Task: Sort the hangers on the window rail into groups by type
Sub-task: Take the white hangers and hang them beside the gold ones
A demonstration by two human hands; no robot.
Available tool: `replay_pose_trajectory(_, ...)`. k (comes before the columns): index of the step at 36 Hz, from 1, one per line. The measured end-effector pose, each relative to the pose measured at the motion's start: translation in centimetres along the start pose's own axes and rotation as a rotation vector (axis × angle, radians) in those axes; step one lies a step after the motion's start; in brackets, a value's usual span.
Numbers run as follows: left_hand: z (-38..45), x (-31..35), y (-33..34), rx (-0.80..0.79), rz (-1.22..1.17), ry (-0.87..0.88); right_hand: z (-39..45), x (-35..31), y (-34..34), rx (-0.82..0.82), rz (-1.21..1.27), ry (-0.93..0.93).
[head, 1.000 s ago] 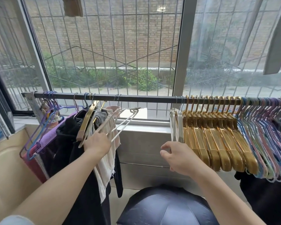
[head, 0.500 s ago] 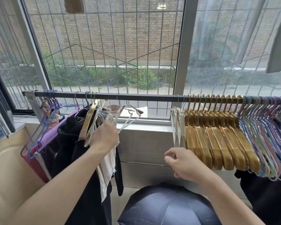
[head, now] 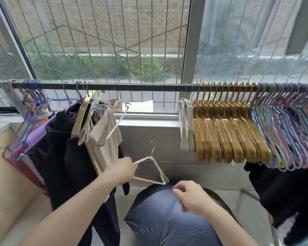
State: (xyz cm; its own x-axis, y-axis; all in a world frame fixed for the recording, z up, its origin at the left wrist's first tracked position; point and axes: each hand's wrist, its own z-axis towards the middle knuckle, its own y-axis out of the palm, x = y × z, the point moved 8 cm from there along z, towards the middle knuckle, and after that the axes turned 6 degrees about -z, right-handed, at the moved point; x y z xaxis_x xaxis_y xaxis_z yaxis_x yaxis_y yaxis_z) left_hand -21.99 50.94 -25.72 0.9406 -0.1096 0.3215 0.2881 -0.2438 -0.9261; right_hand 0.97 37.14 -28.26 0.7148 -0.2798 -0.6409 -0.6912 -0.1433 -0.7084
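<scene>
Your left forearm runs up from the lower left edge, and your left hand (head: 120,172) sits below the hanging clothes (head: 75,139), fingers curled around one end of a white wire hanger (head: 156,172). That hanger is off the rail (head: 132,86), held low and tilted, its hook pointing up, its far corner just above the dark umbrella (head: 167,219).

On the rail's left end: purple and blue wire hangers (head: 27,119), then garments with a gold hanger (head: 81,114) among them, and another white wire hanger (head: 117,123) hooked at the garments' right side.

Mid-rail is bare between the garments and the white plastic hangers (head: 185,132). The sill and grey wall face lie behind this gap.

Your right forearm enters from the lower right. Your right hand (head: 190,197) hovers over the umbrella, just right of the held hanger's corner, fingers loosely curled, holding nothing; contact with the hanger cannot be confirmed.

Right of the gap: white plastic hangers, then the packed gold hangers (head: 228,132), then pastel wire hangers (head: 284,128) to the frame edge.
</scene>
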Motion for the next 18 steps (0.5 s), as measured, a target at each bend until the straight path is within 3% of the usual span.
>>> replay_pose_trajectory(5, -6.1, -4.6, 7.3, -0.271, -0.419, -0.113, 1.0, 9.5, 4.1, -0.053, -0.073, 0.176)
replay_pose_trajectory(9, -11.5, -6.6, 11.8, -0.409, -0.615, -0.036, -0.5, 17.0, 5.5, 0.002, -0.127, 0.349)
replay_pose_trajectory(14, -15.3, -10.9, 16.5, -0.464, -0.672, -0.044, -4.1, 22.4, 7.7, -0.032, 0.319, 0.596)
replay_pose_trajectory(18, -16.7, -13.3, 18.7, -0.429, -0.754, -0.106, -6.4, 21.7, 10.3, -0.294, 0.758, 0.572)
